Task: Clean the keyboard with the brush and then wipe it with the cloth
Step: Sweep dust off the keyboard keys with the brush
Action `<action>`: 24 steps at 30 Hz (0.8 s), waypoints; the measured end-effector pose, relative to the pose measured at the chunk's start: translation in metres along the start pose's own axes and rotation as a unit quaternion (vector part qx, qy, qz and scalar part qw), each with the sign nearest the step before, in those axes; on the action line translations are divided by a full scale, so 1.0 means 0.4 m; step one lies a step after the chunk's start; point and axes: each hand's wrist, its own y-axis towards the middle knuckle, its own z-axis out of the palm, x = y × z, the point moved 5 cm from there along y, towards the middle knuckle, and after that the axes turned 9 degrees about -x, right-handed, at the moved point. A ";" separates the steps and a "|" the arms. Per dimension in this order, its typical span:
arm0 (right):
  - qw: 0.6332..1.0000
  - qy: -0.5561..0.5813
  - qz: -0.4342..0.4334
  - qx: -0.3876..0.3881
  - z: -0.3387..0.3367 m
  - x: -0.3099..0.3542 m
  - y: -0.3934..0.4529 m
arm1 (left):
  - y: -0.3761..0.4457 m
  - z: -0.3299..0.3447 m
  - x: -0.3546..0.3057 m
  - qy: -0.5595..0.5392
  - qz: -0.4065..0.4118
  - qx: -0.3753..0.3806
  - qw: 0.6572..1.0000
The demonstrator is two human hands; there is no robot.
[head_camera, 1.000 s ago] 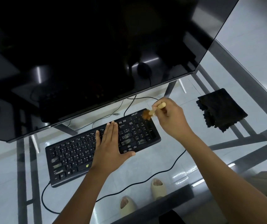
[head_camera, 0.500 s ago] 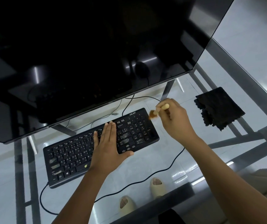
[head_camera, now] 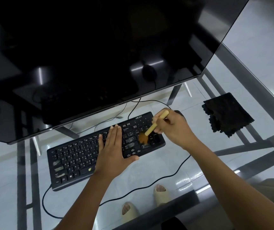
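keyboard (head_camera: pixel 76 161): matt black plastic, some keys scuffed pale | brush (head_camera: pixel 156 125): smooth pale handle, wood-like, soft tan bristles | cloth (head_camera: pixel 227 113) at 3 o'clock: black, nubbly, ragged edges | monitor (head_camera: pixel 99 47) at 12: glossy black screen, mirror-like | table (head_camera: pixel 149 173): clear glass top, glossy, on grey metal frame

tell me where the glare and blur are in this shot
Head view: the dark monitor mirrors streaks of light; the glass desk shows glare near its front right edge; the brush bristles smear with motion blur over the keyboard; the wide lens bends straight edges.
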 end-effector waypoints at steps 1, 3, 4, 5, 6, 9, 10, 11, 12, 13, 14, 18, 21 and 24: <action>0.999 -0.036 -0.012 -0.009 0.003 -0.004 0.001 | 0.000 0.000 0.001 0.001 0.001 0.000 1.000; 0.988 -0.100 -0.076 -0.087 -0.012 0.001 0.008 | 0.000 0.000 0.000 0.006 0.002 0.001 1.000; 0.979 -0.116 -0.111 -0.128 -0.024 0.009 0.008 | 0.000 0.001 0.001 0.007 0.001 0.001 1.000; 0.972 -0.116 -0.133 -0.157 -0.033 0.019 0.006 | 0.000 0.002 0.002 0.008 0.000 0.000 1.000; 0.973 -0.096 -0.130 -0.164 -0.038 0.020 0.006 | 0.000 0.003 0.002 0.009 0.000 -0.001 1.000; 0.998 0.007 -0.028 -0.063 -0.005 0.009 0.006 | -0.001 0.006 0.006 0.012 -0.003 -0.003 1.000; 0.999 0.011 -0.020 -0.028 0.011 0.006 0.000 | -0.001 0.006 0.006 0.010 -0.004 -0.003 1.000; 0.999 -0.015 -0.036 -0.020 0.019 0.006 -0.004 | -0.002 0.004 0.005 0.006 -0.004 -0.004 1.000; 0.996 -0.053 -0.065 -0.041 0.018 0.006 -0.003 | -0.001 0.001 0.003 0.002 -0.004 -0.007 1.000; 0.987 -0.090 -0.104 -0.081 0.009 0.013 -0.003 | 0.000 -0.001 0.001 0.000 -0.004 -0.009 1.000; 0.978 -0.103 -0.134 -0.121 0.000 0.023 -0.003 | 0.000 -0.003 0.001 -0.001 -0.004 -0.009 1.000; 0.991 -0.041 -0.101 -0.081 0.021 0.027 0.000 | 0.001 -0.001 0.005 0.003 0.000 -0.014 1.000; 0.974 -0.122 -0.172 -0.087 0.044 0.040 -0.015 | -0.001 -0.002 0.007 0.006 0.002 -0.016 1.000; 0.962 -0.106 -0.202 -0.151 0.041 0.062 -0.022 | -0.012 -0.024 0.015 -0.012 -0.021 -0.043 0.999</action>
